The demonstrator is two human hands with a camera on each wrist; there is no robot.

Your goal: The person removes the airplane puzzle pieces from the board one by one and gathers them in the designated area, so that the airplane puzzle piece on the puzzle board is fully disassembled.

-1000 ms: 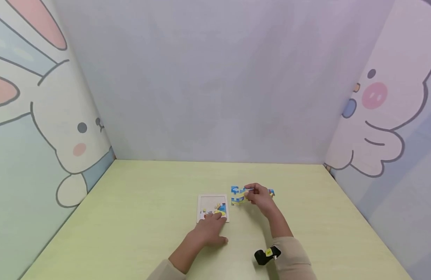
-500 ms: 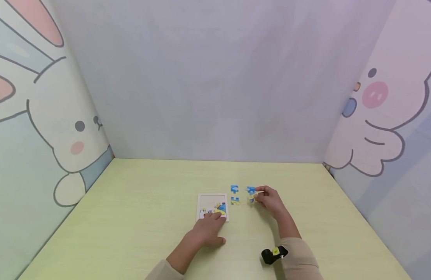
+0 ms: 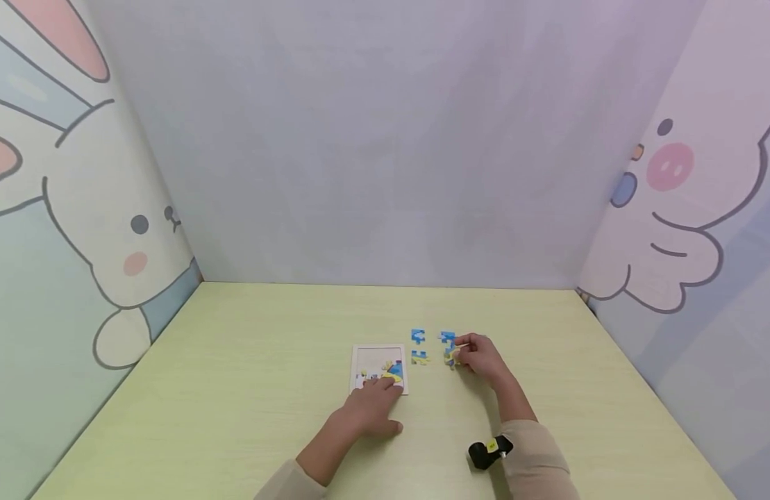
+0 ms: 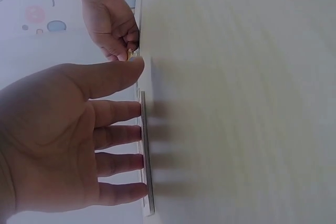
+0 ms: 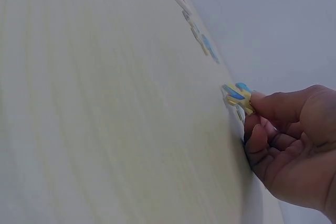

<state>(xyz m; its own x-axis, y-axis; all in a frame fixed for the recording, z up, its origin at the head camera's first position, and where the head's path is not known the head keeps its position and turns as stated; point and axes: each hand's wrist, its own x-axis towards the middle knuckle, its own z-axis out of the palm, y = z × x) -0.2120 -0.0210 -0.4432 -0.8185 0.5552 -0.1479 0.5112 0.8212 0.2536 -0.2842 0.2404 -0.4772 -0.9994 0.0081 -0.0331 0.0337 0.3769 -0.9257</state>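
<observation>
My left hand [image 3: 372, 410] rests its straight fingertips on the near edge of a small white-framed puzzle tray [image 3: 353, 367]. The left wrist view shows the thumb held apart from the fingers. Inside the tray, pieces form part of a picture along the lower side, partly hidden by that hand. To the right, my right hand [image 3: 482, 357] pinches a yellow and blue jigsaw piece [image 5: 240, 97] between thumb and fingers, close over the table. A blue jigsaw piece [image 3: 447, 337] lies just beyond it, near the fingertips.
Between tray and right hand lie two loose pieces, a blue one [image 3: 418, 336] and a yellow and blue one [image 3: 419, 357]. All sit on a pale yellow table [image 3: 266, 347]. A black wrist camera [image 3: 488, 453] is strapped at the right sleeve [image 3: 537, 455].
My right hand has moved right, away from the tray, uncovering the loose pieces. The pinched piece now shows more blue beside the blue one. The left hand stays put on the tray.
</observation>
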